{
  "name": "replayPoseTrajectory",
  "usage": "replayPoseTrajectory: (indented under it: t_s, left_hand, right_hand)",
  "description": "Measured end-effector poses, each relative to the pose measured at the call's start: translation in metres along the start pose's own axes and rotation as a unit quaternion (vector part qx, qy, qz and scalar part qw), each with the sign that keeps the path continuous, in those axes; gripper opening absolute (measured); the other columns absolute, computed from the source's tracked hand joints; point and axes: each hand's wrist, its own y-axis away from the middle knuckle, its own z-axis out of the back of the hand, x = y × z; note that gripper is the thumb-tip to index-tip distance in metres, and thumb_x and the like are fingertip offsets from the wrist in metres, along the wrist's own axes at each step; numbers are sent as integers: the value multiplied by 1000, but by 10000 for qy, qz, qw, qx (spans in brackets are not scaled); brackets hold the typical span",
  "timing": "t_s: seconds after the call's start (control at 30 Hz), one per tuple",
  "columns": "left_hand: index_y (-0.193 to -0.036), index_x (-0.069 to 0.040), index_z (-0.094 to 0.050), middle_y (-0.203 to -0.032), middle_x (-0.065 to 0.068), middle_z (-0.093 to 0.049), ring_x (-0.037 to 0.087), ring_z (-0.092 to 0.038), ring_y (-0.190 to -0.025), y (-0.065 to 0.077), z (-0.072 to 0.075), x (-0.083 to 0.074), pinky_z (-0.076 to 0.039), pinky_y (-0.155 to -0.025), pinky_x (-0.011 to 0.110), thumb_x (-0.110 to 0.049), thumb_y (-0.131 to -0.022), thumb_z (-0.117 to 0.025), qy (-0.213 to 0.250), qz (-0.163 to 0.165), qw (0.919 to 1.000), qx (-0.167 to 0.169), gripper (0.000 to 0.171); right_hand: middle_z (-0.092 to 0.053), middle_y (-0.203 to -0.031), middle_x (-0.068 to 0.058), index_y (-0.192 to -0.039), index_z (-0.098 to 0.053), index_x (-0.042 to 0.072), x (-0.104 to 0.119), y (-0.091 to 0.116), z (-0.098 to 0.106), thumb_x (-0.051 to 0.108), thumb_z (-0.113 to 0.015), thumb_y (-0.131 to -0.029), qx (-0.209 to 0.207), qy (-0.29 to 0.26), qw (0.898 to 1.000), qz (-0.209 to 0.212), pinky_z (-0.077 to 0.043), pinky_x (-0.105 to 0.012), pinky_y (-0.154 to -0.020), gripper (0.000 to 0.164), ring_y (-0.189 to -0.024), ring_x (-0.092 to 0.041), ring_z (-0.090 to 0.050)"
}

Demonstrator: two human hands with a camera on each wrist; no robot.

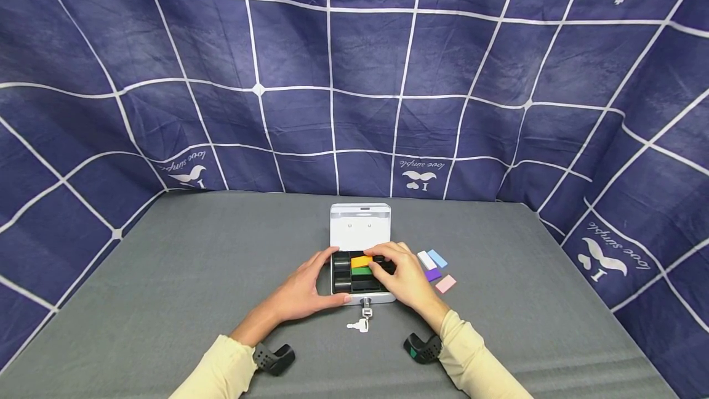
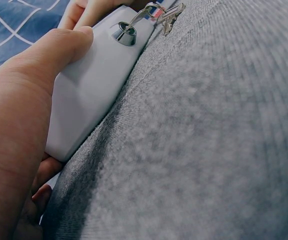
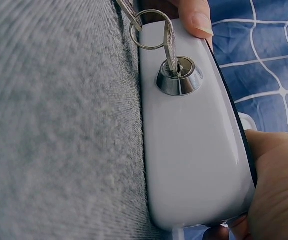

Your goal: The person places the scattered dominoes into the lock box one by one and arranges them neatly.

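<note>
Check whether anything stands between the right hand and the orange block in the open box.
Nothing visible does: the right hand pinches the orange block directly, and the white lid stands open behind it.

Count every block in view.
6 visible: orange block, green block in the cash box; white block, blue block, purple block, pink block right of it. The right hand may hide more.

Six blocks show: two in one white box (image 1: 382, 297), one orange block (image 1: 361, 261) and one green block (image 1: 362, 271), and four beside it, one white block (image 1: 425, 260), one blue block (image 1: 437, 258), one purple block (image 1: 432, 274) and one pink block (image 1: 445, 284). There is one lock (image 3: 184, 84), one ring (image 3: 151, 48) and at least two keys (image 3: 170, 50). Two hands, one left hand (image 1: 301, 291) and one right hand (image 1: 408, 276), and two dark wristbands (image 1: 274, 359) are in sight.
</note>
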Motion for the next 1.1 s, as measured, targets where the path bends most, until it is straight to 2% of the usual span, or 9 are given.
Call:
replayPoseTrajectory:
  t_s: [0.7, 1.1]
  left_hand:
    - [-158, -24, -38, -152, 9, -51, 33, -52, -136, -1, -1, 1, -45, -108, 56, -63, -76, -83, -79, -96, 9999, -71, 100]
    - [-158, -26, -37, -153, 8, -50, 33, -51, -137, -1, -2, 0, -44, -109, 56, -65, -75, -82, -86, -35, 9999, -60, 102]
  right_hand:
    - [-75, -110, 9, -111, -79, 20, -1, -1, 0, 12, -79, -90, 40, -74, 9999, -103, -49, -30, -81, 23, -92, -11, -59]
    - [-75, -108, 9, -111, -79, 19, -2, -1, 3, 10, -81, -88, -19, -30, 9999, 121, -50, -29, -79, 24, -90, -11, -59]
